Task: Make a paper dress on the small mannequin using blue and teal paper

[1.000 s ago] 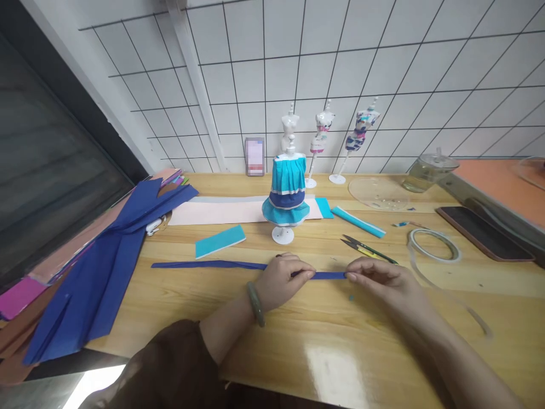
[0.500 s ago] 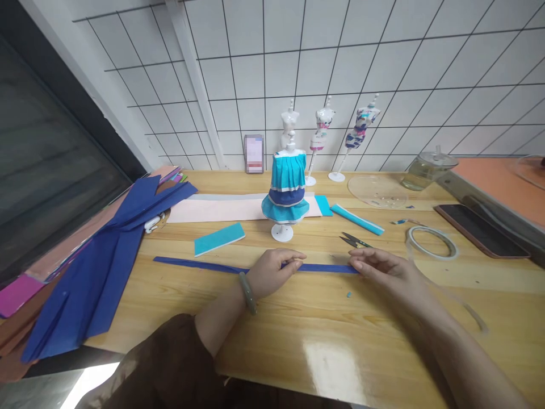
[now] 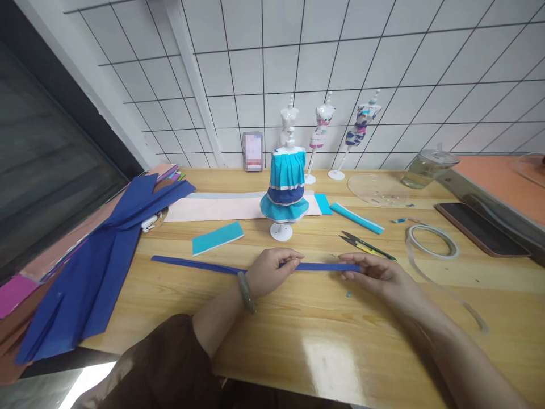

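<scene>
A narrow dark-blue strip [image 3: 317, 266] of paper or cloth stretches sideways across the wooden table. Thumb and fingers of my left hand [image 3: 269, 272] are pinched on its middle, and a green bangle circles that wrist. My right hand [image 3: 377, 272] has the strip's right end between fingers and thumb. The strip's left part rests on the table. Just behind my right hand lie thread snips [image 3: 368, 246] with yellow and dark arms. Behind my left hand, a small dress form [image 3: 288, 182] stands upright in a turquoise and blue layered dress with pale bands.
Folded blue material [image 3: 93, 267] covers the left side. Turquoise pieces [image 3: 218, 238] and a long pale-pink strip [image 3: 213, 209] lie behind the hands. To the right are a tape roll [image 3: 455, 248], a dark phone [image 3: 481, 230] and a lidded glass [image 3: 428, 168]. Several more dress forms [image 3: 323, 122] stand behind.
My right hand has shifted slightly left along the blue strip, and more of the snips shows behind it. My left hand keeps its pinch in nearly the same spot.
</scene>
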A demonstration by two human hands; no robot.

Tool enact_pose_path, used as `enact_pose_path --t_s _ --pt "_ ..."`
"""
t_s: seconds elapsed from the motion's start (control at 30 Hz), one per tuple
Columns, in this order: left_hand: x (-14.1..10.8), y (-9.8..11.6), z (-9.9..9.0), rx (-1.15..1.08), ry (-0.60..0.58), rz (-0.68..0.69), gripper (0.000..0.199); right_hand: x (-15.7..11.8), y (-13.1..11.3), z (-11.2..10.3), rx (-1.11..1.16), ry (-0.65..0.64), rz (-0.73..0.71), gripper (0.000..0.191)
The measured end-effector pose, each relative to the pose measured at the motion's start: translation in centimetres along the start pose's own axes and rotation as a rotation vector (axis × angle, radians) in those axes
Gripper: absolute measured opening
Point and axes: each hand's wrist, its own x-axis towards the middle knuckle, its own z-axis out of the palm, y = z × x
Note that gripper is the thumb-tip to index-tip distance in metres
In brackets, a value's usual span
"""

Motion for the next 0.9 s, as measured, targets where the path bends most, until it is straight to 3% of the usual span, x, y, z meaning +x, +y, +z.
enact_pose_path --t_s 0.37,0.9 --pt "-0.03 -0.24 0.11 0.015 0.002 0.020 0.029 0.06 -0.35 -0.26 -0.117 0.032 -0.027 0.030" --pt "-0.27 0.01 0.12 0.003 0.012 -0.001 0.024 0.01 -0.62 0.16 -0.087 0.078 0.037 0.044"
